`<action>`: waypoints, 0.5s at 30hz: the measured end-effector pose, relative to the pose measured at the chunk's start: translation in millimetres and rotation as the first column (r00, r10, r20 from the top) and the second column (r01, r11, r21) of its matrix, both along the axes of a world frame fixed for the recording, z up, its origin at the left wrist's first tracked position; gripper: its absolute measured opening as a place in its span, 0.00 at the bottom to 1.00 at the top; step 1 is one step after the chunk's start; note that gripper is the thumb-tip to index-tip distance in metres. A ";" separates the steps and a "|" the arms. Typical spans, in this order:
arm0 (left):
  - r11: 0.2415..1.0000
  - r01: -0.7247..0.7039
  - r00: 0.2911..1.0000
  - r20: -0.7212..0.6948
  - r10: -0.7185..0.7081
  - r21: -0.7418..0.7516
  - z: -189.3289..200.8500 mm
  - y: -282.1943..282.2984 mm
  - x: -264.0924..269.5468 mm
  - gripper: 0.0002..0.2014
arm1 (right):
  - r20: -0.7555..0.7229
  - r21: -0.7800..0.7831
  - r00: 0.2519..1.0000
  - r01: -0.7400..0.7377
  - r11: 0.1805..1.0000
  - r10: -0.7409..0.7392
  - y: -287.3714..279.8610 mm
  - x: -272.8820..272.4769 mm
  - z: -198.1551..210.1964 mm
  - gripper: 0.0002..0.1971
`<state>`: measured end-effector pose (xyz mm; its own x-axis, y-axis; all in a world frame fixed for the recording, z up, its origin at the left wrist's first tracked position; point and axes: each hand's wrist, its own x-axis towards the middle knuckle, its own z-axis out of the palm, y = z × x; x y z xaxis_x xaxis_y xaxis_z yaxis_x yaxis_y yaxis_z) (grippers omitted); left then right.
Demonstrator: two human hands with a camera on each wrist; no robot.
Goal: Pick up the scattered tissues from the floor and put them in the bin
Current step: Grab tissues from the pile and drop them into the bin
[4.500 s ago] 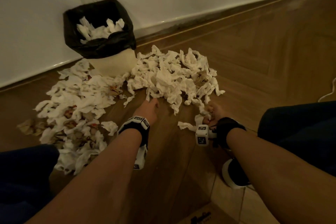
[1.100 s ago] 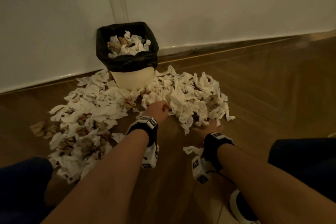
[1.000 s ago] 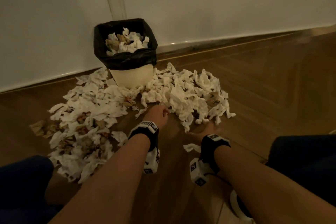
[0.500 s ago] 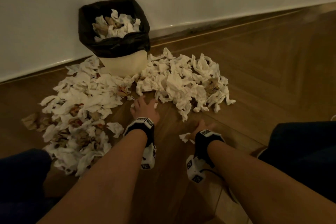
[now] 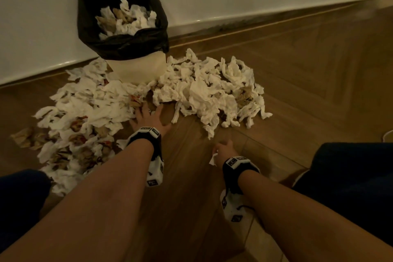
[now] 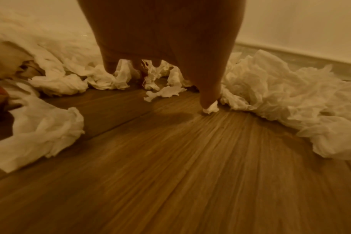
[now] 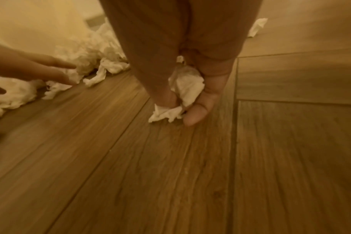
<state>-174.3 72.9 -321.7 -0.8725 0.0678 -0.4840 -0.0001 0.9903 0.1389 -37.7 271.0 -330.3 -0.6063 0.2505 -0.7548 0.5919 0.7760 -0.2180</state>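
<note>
Crumpled white tissues lie in two heaps on the wooden floor: a left heap (image 5: pixel 80 117) and a right heap (image 5: pixel 212 91). Between them stands a cream bin (image 5: pixel 136 68) with a black liner, filled with tissues to its rim. My left hand (image 5: pixel 148 115) lies spread, fingers straight, at the gap between the heaps; its fingertips (image 6: pixel 207 101) touch small tissue scraps. My right hand (image 5: pixel 223 148) is low over bare floor nearer me and pinches a single crumpled tissue (image 7: pixel 182 95) between thumb and fingers.
A white wall and skirting board (image 5: pixel 234 21) run behind the bin. My dark-clothed knees (image 5: pixel 350 176) flank both arms. Bare floorboards (image 5: pixel 308 83) stretch to the right of the heaps. A brown-stained tissue (image 5: pixel 23 136) lies at the far left.
My left hand has opened and slid left to the gap between the heaps. My right hand has drawn back and closed on the loose tissue that lay beside it.
</note>
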 end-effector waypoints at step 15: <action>0.994 -0.042 0.996 -0.074 0.050 0.104 -8.1 12.5 -1.9 0.43 | -0.082 0.020 0.996 -0.034 0.999 0.035 3.3 3.7 -10.8 0.10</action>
<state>-176.2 85.4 -329.8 -0.9098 0.0726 -0.4086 -0.0309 0.9700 0.2411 -34.0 274.3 -341.1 -0.6747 0.2414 -0.6975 0.5452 0.8000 -0.2505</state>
